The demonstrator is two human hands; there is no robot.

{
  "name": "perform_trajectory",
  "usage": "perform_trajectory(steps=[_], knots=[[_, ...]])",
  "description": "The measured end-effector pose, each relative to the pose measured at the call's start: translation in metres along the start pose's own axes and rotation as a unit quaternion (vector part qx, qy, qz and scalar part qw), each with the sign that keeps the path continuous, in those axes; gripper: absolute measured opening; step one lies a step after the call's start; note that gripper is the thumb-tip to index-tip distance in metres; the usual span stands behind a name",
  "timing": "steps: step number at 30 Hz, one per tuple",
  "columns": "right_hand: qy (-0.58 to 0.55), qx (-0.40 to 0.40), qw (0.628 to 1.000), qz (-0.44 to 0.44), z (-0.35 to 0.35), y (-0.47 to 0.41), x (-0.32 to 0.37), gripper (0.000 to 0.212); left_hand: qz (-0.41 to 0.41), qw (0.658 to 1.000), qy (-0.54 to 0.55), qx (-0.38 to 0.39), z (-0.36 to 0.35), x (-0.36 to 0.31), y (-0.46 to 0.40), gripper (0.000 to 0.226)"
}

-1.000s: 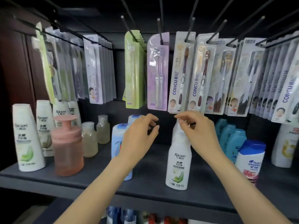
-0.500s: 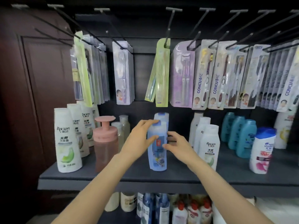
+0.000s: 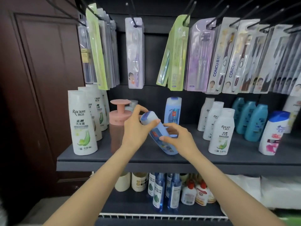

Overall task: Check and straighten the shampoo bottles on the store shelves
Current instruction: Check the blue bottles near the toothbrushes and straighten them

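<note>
Both hands are on a light blue shampoo bottle [image 3: 160,136], tilted with its cap up and to the left, over the dark grey shelf [image 3: 146,158]; whether its base touches the shelf I cannot tell. The left hand [image 3: 136,129] curls its fingers and thumb round the cap end; the right hand [image 3: 178,137] pinches the lower body between thumb and fingertips. A matching blue bottle [image 3: 173,110] stands upright just behind. A pink pump bottle [image 3: 118,121] stands beside the left hand, white Raclen bottles [image 3: 82,123] further left, and toothbrush packs [image 3: 136,53] hang above.
</note>
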State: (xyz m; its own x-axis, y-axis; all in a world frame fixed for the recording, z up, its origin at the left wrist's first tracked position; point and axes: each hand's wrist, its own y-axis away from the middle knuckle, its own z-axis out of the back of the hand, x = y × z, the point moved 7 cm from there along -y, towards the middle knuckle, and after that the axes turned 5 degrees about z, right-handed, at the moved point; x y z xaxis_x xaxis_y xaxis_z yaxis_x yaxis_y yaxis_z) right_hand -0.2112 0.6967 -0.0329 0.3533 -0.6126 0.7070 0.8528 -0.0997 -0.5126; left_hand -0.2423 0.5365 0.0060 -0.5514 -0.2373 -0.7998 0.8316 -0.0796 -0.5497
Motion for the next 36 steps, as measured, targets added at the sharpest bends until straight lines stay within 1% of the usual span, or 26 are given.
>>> perform_trajectory(steps=[2, 4, 6, 9, 11, 13, 17, 18, 20, 23, 25, 28, 30, 33, 36], knots=[[0.007, 0.007, 1.0, -0.028, -0.001, 0.007, -0.014, 0.053, 0.02, 0.999, 0.031, -0.016, 0.006, 0.01, 0.006, 0.032], [-0.008, 0.007, 0.999, -0.052, -0.003, 0.017, -0.028, 0.057, 0.053, 0.995, 0.07, -0.042, 0.013, 0.024, 0.011, 0.028], [-0.027, 0.01, 0.998, -0.055, -0.005, 0.023, -0.036, 0.05, 0.088, 0.987, 0.121, -0.061, 0.019, 0.034, 0.017, 0.026], [-0.039, -0.012, 0.999, -0.028, 0.006, 0.029, -0.03, 0.041, 0.126, 0.966, 0.209, -0.08, 0.027, 0.036, 0.024, 0.023], [-0.062, -0.029, 0.998, -0.01, 0.019, 0.032, -0.02, 0.041, 0.146, 0.951, 0.265, -0.072, 0.029, 0.036, 0.027, 0.02], [-0.094, -0.047, 0.994, 0.0, 0.033, 0.035, -0.01, 0.039, 0.165, 0.938, 0.302, -0.041, 0.028, 0.035, 0.032, 0.017], [-0.14, -0.079, 0.987, -0.001, 0.053, 0.04, -0.003, 0.033, 0.179, 0.93, 0.316, 0.055, 0.022, 0.038, 0.042, 0.016], [-0.152, -0.088, 0.985, -0.004, 0.058, 0.041, -0.003, 0.033, 0.177, 0.928, 0.32, 0.076, 0.022, 0.038, 0.042, 0.019], [-0.169, -0.1, 0.98, -0.006, 0.064, 0.042, -0.002, 0.038, 0.166, 0.935, 0.298, 0.095, 0.024, 0.035, 0.04, 0.026], [-0.186, -0.123, 0.975, -0.008, 0.071, 0.044, 0.002, 0.043, 0.175, 0.947, 0.258, 0.084, 0.027, 0.033, 0.04, 0.025], [-0.188, -0.122, 0.975, -0.011, 0.07, 0.045, 0.006, 0.038, 0.189, 0.947, 0.245, 0.085, 0.026, 0.034, 0.043, 0.025], [-0.199, -0.095, 0.975, -0.026, 0.064, 0.046, 0.006, 0.029, 0.209, 0.945, 0.24, 0.069, 0.028, 0.036, 0.045, 0.024], [-0.21, -0.078, 0.974, -0.042, 0.061, 0.047, 0.002, 0.032, 0.222, 0.943, 0.239, 0.059, 0.03, 0.037, 0.044, 0.026], [-0.219, -0.063, 0.972, -0.057, 0.059, 0.049, -0.001, 0.043, 0.241, 0.939, 0.241, 0.056, 0.031, 0.039, 0.045, 0.027], [-0.242, -0.08, 0.964, -0.075, 0.062, 0.049, -0.003, 0.045, 0.257, 0.933, 0.246, 0.058, 0.03, 0.04, 0.045, 0.031]])
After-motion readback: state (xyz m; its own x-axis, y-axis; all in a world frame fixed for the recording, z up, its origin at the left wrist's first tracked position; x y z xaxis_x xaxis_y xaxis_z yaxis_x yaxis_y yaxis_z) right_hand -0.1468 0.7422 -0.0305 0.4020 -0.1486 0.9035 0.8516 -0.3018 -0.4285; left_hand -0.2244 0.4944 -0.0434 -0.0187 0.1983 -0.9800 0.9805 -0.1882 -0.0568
